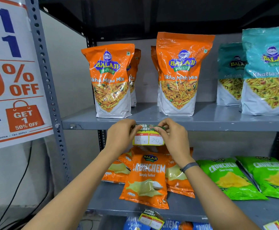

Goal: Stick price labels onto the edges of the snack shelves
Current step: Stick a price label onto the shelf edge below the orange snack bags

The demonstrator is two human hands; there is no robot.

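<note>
A price label [148, 138] with a green "Super Market" top and two white boxes reading 40 and 20 lies against the front edge of the upper grey shelf [218, 126]. My left hand [120, 135] pinches its top left corner and my right hand [172, 135] pinches its top right corner, both pressing the green strip onto the shelf edge. The label's lower part hangs below the edge. Another label [150, 218] is stuck on the front edge of the lower shelf [185, 211], and part of a third label [275, 225] shows at the bottom right.
Orange Tikha Mitha Mix bags [112, 80] and teal Khatta Mitha bags [266, 72] stand on the upper shelf. Orange Crunchem packs [147, 178] and green ones [230, 178] lie on the lower shelf. A discount poster [10, 72] hangs beside the perforated post [47, 80].
</note>
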